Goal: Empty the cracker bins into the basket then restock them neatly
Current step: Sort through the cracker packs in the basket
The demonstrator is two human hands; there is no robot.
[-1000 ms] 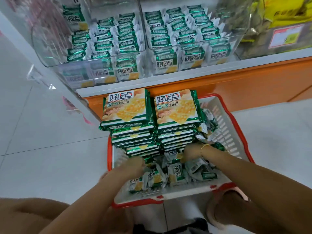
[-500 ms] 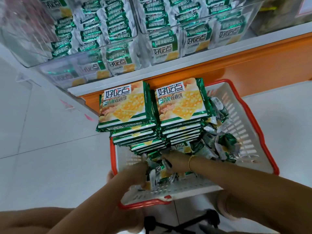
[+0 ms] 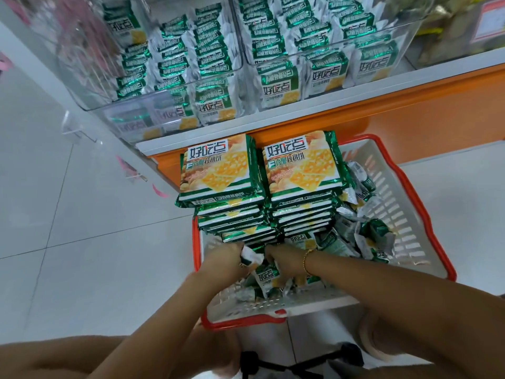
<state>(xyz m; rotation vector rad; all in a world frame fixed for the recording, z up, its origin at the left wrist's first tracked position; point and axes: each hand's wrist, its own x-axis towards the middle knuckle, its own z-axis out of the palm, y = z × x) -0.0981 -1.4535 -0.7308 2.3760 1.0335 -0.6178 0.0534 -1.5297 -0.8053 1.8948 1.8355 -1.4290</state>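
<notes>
A white basket (image 3: pixel 404 203) with a red rim stands on the floor below the shelf. Two tall stacks of large green cracker packs (image 3: pixel 218 170) fill its far half. Small silver-green cracker packets (image 3: pixel 363 242) lie loose around them. My left hand (image 3: pixel 225 257) grips a small packet (image 3: pixel 250 257) at the foot of the stacks. My right hand (image 3: pixel 281 262), with a gold bracelet, is curled among the loose packets beside it; what its fingers hold is hidden. Two clear bins, the left bin (image 3: pixel 131 116) and the right bin (image 3: pixel 396 36), sit on the shelf, filled with rows of small packets.
The white shelf edge (image 3: pixel 273 124) sits over an orange base panel (image 3: pixel 410 119). White floor tiles (image 3: pixel 82 214) spread to the left and right of the basket. Yellow goods (image 3: pixel 448 28) stand on the shelf to the right of the bins. My knees and a shoe show near the bottom.
Both hands have moved forward together to the foot of the stacks. The left hand now holds a small packet. The view has tilted up, so the bins show more.
</notes>
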